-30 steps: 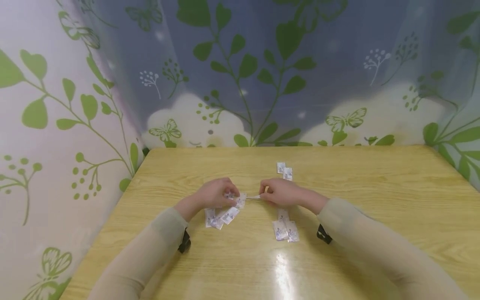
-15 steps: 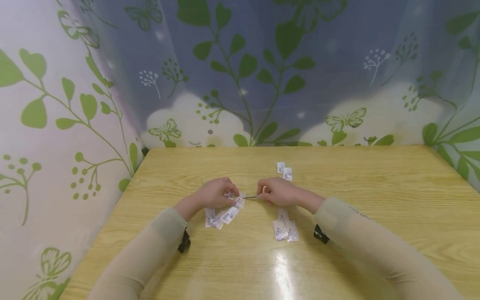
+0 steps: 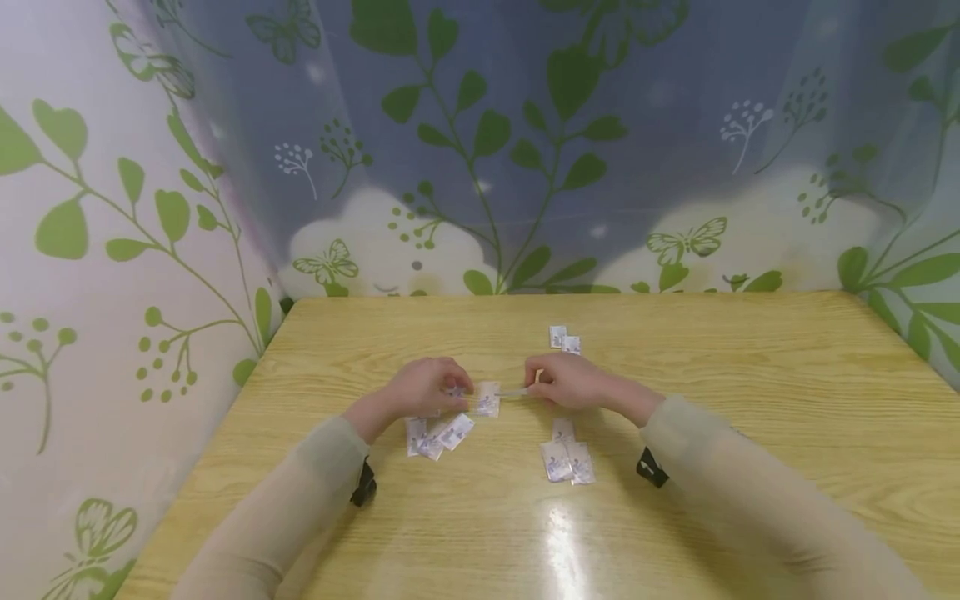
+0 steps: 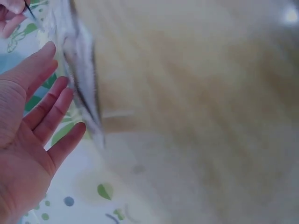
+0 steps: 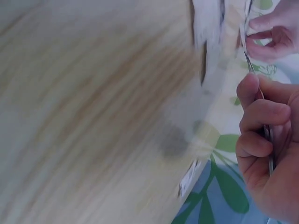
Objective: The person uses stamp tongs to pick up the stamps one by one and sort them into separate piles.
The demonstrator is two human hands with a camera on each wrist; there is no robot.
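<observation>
My right hand [image 3: 566, 382] grips slim metal tweezers [image 5: 252, 67], fingers curled round the shaft in the right wrist view. In the head view, the tweezers' tip reaches left to the right side of a small, pale packet with purplish print [image 3: 487, 402]. My left hand [image 3: 429, 387] sits just left of that packet, over a loose group of similar packets [image 3: 431, 442]. In the left wrist view the left hand [image 4: 35, 121] has its fingers spread and extended, holding nothing. Part of the left group is hidden under the left hand.
Several like packets [image 3: 567, 462] lie overlapping nearer me, below the right hand. Two more packets [image 3: 558, 336] lie beyond the right hand, partly covered by it. The wooden table [image 3: 750, 400] meets a leaf-patterned curtain [image 3: 480, 167] at its far edge.
The printed packet has come out to the right from beside the left fingers, with the tweezers at it. The right hand first moved slightly left, then back right. The left hand stays nearly still.
</observation>
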